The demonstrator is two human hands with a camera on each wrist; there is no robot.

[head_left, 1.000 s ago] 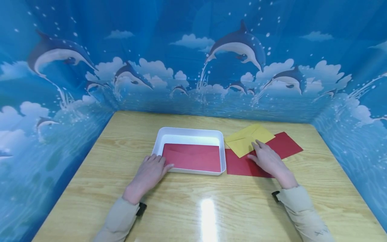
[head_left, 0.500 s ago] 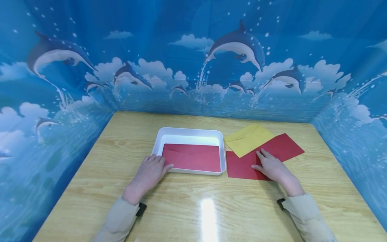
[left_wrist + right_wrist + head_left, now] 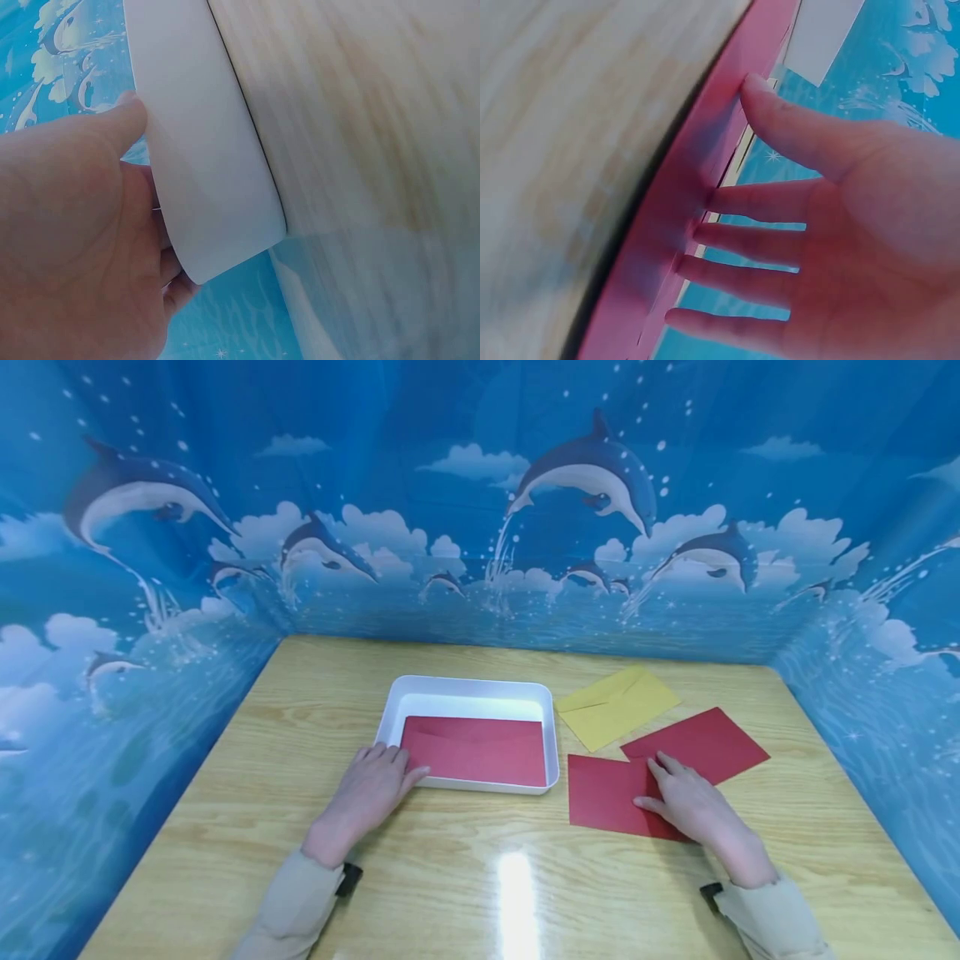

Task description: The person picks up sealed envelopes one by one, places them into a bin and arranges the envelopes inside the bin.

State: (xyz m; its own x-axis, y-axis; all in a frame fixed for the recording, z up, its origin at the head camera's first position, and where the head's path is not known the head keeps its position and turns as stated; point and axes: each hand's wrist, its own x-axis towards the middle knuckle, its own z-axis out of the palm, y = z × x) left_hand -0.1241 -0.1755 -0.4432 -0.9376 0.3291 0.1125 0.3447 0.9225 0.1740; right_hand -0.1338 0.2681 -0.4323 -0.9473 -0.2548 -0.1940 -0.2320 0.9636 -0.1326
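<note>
In the head view my left hand [image 3: 367, 793] holds the near left corner of a white tray [image 3: 480, 687], its thumb along the front rim and fingers over the left side. A red envelope [image 3: 474, 752] lies flat inside the tray. To the right, my right hand [image 3: 693, 806] presses its spread fingertips on a second red envelope [image 3: 603, 793] on the table. A third red envelope [image 3: 720, 743] lies slanted just behind, partly covered by the fingers. In the right wrist view the fingers and thumb of the right hand [image 3: 840, 225] are extended against the red paper.
A yellow envelope [image 3: 618, 703] lies between the tray's right end and the slanted red one. All rest on a wood-grain table [image 3: 450, 877]. A blue dolphin-print curtain [image 3: 465, 527] stands along the table's back and sides.
The right hand has slid toward the near right, drawing the two red envelopes with it, out from under the yellow one. The left hand and tray have stayed put.
</note>
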